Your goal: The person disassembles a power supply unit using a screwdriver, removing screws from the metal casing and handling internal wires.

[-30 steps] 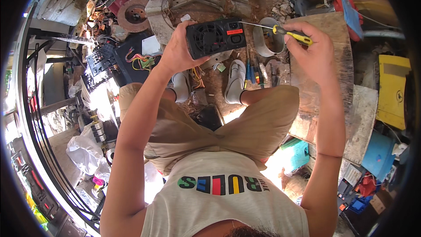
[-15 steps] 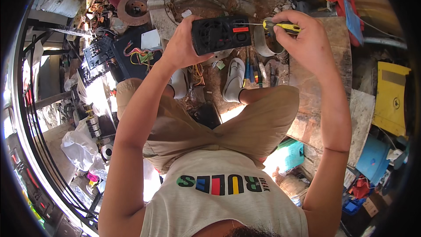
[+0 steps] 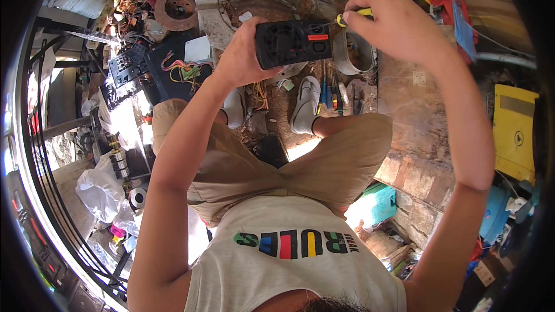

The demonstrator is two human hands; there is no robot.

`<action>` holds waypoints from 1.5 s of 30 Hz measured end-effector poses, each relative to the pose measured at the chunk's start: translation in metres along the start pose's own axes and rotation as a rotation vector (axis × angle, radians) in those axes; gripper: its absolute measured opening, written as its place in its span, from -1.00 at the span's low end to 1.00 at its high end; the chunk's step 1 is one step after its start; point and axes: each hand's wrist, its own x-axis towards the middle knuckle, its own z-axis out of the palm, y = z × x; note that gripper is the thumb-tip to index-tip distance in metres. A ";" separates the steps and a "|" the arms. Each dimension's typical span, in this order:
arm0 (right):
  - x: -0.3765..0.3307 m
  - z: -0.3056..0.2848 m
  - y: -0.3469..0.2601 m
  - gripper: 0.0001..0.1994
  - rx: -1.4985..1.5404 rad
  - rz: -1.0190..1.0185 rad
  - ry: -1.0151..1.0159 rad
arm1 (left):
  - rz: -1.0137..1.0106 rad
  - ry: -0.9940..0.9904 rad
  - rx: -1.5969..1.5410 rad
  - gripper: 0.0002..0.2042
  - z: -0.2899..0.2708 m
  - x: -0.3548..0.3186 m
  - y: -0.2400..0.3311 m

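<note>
My left hand (image 3: 243, 55) is closed around the left end of a black computer power supply (image 3: 293, 60), held up over the floor in front of me. A fan grille and a red label show on its upward face. In my right hand (image 3: 387, 20) is a screwdriver (image 3: 345, 19) with a yellow and black handle. Its shaft slants down to the power supply's far right part, where the tip seems to touch; exactly what it meets is too small to make out. Below them, several hand tools (image 3: 332, 95) lie on the floor by my right foot.
A grey metal ring (image 3: 354, 52) stands right of the power supply. A rusty brake disc (image 3: 177, 9) lies far left, near loose coloured wires (image 3: 184, 70) and black electronic parts (image 3: 128, 69). To the right are a wooden board (image 3: 419, 121) and a yellow panel (image 3: 513, 130).
My right hand has swung up and outward, so the screwdriver, level before, now slants down toward the power supply. My left hand and the power supply have barely moved.
</note>
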 end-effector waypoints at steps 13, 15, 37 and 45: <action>0.014 -0.029 0.000 -0.67 0.059 -0.079 -0.092 | -0.003 0.054 -0.022 -0.01 0.001 -0.004 -0.004; 0.003 -0.020 0.003 -0.67 0.102 -0.031 -0.040 | -0.022 0.011 -0.033 -0.01 0.002 0.000 -0.003; 0.005 0.000 0.007 -0.66 0.160 0.020 -0.042 | -0.075 -0.030 -0.040 -0.05 -0.001 0.000 -0.005; 0.005 -0.002 0.002 -0.66 0.128 0.033 -0.049 | -0.074 -0.033 -0.038 -0.05 -0.002 0.001 -0.004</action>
